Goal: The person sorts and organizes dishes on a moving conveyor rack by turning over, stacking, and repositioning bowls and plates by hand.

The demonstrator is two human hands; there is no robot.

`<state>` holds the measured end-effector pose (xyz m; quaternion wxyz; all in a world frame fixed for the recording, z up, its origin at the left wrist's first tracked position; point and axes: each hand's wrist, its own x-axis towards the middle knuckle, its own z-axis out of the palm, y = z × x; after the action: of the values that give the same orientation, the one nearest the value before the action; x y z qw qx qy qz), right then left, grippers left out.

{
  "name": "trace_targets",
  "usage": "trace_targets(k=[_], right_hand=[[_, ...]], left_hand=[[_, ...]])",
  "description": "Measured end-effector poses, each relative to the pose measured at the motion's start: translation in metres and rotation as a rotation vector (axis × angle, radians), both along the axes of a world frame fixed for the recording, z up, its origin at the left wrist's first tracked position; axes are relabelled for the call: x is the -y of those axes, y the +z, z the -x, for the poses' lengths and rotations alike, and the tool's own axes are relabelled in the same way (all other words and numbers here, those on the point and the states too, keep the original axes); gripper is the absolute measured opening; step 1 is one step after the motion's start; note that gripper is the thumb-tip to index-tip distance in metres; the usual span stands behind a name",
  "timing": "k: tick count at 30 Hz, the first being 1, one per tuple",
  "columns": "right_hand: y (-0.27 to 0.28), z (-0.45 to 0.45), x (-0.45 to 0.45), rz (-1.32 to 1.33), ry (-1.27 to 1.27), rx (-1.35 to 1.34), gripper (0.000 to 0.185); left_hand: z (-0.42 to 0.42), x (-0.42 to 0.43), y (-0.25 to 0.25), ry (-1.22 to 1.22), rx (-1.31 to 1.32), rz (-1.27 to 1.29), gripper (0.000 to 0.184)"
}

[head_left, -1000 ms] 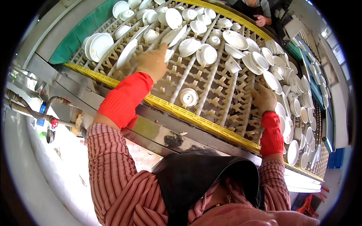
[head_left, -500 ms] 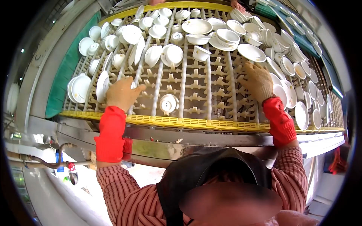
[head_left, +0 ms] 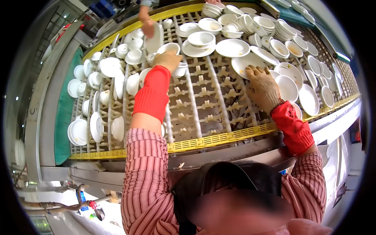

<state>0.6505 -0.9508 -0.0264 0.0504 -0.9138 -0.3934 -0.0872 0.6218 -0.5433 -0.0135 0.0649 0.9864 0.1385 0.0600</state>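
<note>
White crockery (head_left: 232,47) is borne on a pegged rack (head_left: 203,93), beyond the nr yellow rail (head_left: 219,138). Gloved L hand (head_left: 166,60) is held out well past the rail, at a bowl (head_left: 169,48); fingers partly hidden, so grip vs. mere touch can't be told. Gloved R hand (head_left: 263,86), closer to the rail, is laid w/ fingers a bit spread at the edge of a plate (head_left: 246,63); whether it's gripped can't be told. Risk: if shoved too hard, plate could be driven into the packed leaning dishes (head_left: 288,88) & chipped. Also, L hand could be bumped by co-worker's hand (head_left: 148,27), farther from the rail, as both are held nr the same oval dish (head_left: 155,41).
</note>
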Motion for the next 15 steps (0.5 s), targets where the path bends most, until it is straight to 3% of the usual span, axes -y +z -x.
trace_targets(k=[2, 3, 5, 6, 9, 11, 13, 14, 15], right_hand=[[-0.006, 0.004, 0.007, -0.026, -0.026, 0.043, 0.069], [-0.01, 0.009, 0.006, -0.042, -0.017, 0.06, 0.069], [-0.022, 0.013, 0.014, -0.059, -0.026, 0.076, 0.067], [-0.022, 0.015, 0.019, -0.06, -0.023, 0.024, 0.066], [0.001, 0.029, 0.023, 0.014, -0.064, -0.11, 0.064], [0.002, 0.031, 0.033, 0.019, -0.035, -0.089, 0.063], [-0.009, 0.028, 0.054, -0.061, 0.061, 0.018, 0.063], [-0.011, 0.027, 0.059, -0.113, 0.092, 0.036, 0.06], [-0.008, 0.026, 0.064, -0.167, 0.119, 0.057, 0.057]], left_hand=[[-0.019, -0.033, -0.023, 0.007, -0.049, 0.191, 0.05], [-0.01, -0.026, -0.01, -0.047, -0.091, 0.039, 0.047], [0.01, -0.013, 0.007, 0.131, -0.08, -0.001, 0.046], [0.023, -0.004, 0.016, 0.105, -0.019, -0.016, 0.044], [0.035, -0.016, 0.018, 0.22, 0.221, 0.327, 0.038], [0.07, 0.008, 0.041, 0.173, 0.322, 0.385, 0.037], [0.12, 0.003, 0.046, -0.02, 0.403, 0.241, 0.035], [0.146, 0.007, 0.062, -0.007, 0.181, -0.017, 0.032], [0.175, 0.029, 0.083, 0.272, 0.287, 0.587, 0.033]])
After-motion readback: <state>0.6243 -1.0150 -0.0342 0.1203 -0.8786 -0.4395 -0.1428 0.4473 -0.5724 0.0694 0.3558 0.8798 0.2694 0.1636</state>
